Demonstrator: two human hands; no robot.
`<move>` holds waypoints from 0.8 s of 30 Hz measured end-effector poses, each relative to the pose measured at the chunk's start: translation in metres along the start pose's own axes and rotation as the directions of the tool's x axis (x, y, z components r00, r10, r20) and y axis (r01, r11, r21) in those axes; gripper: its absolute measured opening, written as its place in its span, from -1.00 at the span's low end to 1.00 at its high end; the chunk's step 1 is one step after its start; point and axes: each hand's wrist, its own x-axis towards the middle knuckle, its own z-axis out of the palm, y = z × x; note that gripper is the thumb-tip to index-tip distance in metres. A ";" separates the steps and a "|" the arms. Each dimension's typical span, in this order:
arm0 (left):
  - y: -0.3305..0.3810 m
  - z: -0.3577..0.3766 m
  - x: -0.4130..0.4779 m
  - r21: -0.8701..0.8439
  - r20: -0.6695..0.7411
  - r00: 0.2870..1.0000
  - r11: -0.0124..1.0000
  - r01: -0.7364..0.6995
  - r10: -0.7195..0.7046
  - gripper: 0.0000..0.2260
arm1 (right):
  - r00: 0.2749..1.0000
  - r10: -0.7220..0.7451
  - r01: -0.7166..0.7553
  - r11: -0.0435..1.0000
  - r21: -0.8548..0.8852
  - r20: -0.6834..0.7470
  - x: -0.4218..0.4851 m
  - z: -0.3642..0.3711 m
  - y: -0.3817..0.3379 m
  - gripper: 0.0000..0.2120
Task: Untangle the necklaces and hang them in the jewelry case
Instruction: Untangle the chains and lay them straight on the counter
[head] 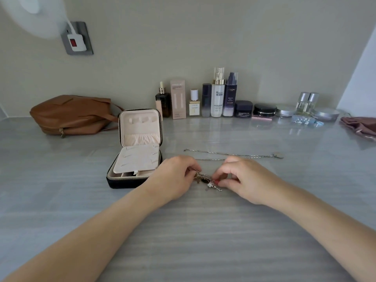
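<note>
Left hand [176, 176] and right hand [242, 178], each pinched shut on one end of a knotted clump of chains and charms [207, 180], low over the grey table [203, 231]. One silver necklace [232, 154] already stretched out flat just beyond the hands. Jewelry case [136, 148] open to the left, hooks bare. Likely hazards: knot tightened by pulling the ends apart; thin links snapped or a charm torn off by a hard tug; freed chain swept back into the clump.
</note>
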 end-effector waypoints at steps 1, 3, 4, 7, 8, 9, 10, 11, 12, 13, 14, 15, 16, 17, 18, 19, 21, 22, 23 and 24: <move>0.001 0.000 -0.002 0.024 -0.009 1.000 0.999 -0.023 0.023 -0.75 | 1.000 0.001 -0.001 1.000 -0.001 0.000 0.000 0.000 0.001 -0.85; 0.003 0.003 -0.004 0.018 -0.022 0.995 0.995 -0.096 0.096 -0.71 | 1.000 0.003 -0.003 1.000 -0.001 -0.008 0.001 0.000 0.002 -0.87; 0.004 0.004 -0.006 -0.003 -0.013 0.992 0.992 -0.128 0.128 -0.73 | 1.000 0.004 -0.004 1.000 -0.002 -0.012 0.002 0.001 0.002 -0.87; 0.006 0.008 -0.007 -0.014 0.059 0.982 0.984 -0.176 0.177 -0.81 | 1.000 -0.009 0.009 1.000 -0.021 -0.025 0.003 0.002 0.002 -0.87; 0.005 0.008 -0.007 -0.015 0.073 0.981 0.983 -0.180 0.181 -0.82 | 0.999 -0.019 0.018 0.999 -0.031 -0.027 0.003 0.002 0.003 -0.87; 0.005 0.008 -0.007 -0.025 0.080 0.981 0.984 -0.177 0.179 -0.83 | 0.999 -0.029 0.028 0.999 -0.040 -0.026 0.003 0.001 0.003 -0.86; 0.004 0.007 -0.007 -0.041 0.083 0.981 0.984 -0.171 0.174 -0.82 | 0.999 -0.040 0.039 0.998 -0.053 -0.020 0.002 0.000 0.003 -0.85; 0.004 0.006 -0.007 -0.055 0.084 0.981 0.984 -0.168 0.172 -0.81 | 0.999 -0.052 0.051 0.996 -0.071 -0.014 0.001 -0.001 0.003 -0.84; 0.004 0.004 -0.007 -0.058 0.086 0.981 0.984 -0.167 0.172 -0.79 | 0.998 -0.062 0.061 0.994 -0.087 -0.009 0.000 -0.002 0.003 -0.83; 0.004 0.004 -0.007 -0.057 0.092 0.981 0.985 -0.166 0.170 -0.78 | 0.998 -0.070 0.069 0.993 -0.096 -0.007 -0.001 -0.002 0.003 -0.82; 0.005 0.003 -0.008 -0.055 0.100 0.981 0.985 -0.161 0.166 -0.79 | 0.997 -0.076 0.076 0.992 -0.100 -0.006 -0.002 -0.002 0.003 -0.82; 0.006 0.004 -0.008 -0.054 0.106 0.981 0.986 -0.156 0.161 -0.81 | 0.997 -0.083 0.082 0.991 -0.102 -0.002 -0.003 -0.002 0.003 -0.81; 0.007 0.004 -0.008 -0.055 0.108 0.982 0.987 -0.152 0.157 -0.84 | 0.996 -0.092 0.092 0.991 -0.100 0.000 -0.003 -0.001 0.003 -0.81; 0.007 0.005 -0.008 -0.056 0.107 0.982 0.987 -0.150 0.155 -0.85 | 0.995 -0.102 0.102 0.990 -0.099 0.003 -0.003 -0.001 0.003 -0.81; 0.007 0.006 -0.008 -0.056 0.106 0.982 0.987 -0.153 0.158 -0.84 | 0.993 -0.115 0.115 0.988 -0.099 0.002 -0.003 0.000 0.003 -0.82; 0.007 0.006 -0.008 -0.056 0.106 0.981 0.986 -0.157 0.162 -0.82 | 0.992 -0.128 0.127 0.987 -0.102 -0.001 -0.003 0.000 0.002 -0.82; 0.006 0.005 -0.008 -0.046 0.125 0.978 0.986 -0.162 0.166 -0.84 | 0.989 -0.147 0.145 0.983 -0.113 -0.009 -0.002 0.000 0.003 -0.82; 0.005 0.005 -0.008 -0.043 0.137 0.976 0.986 -0.164 0.168 -0.87 | 0.987 -0.161 0.158 0.979 -0.126 -0.009 -0.002 0.000 0.003 -0.81; 0.005 0.004 -0.008 -0.043 0.141 0.974 0.984 -0.172 0.176 -0.89 | 0.984 -0.180 0.176 0.974 -0.146 -0.011 -0.003 0.001 0.004 -0.80; 0.004 0.004 -0.007 -0.039 0.144 0.973 0.983 -0.179 0.183 -0.91 | 0.980 -0.197 0.192 0.968 -0.164 -0.017 -0.004 0.001 0.003 -0.79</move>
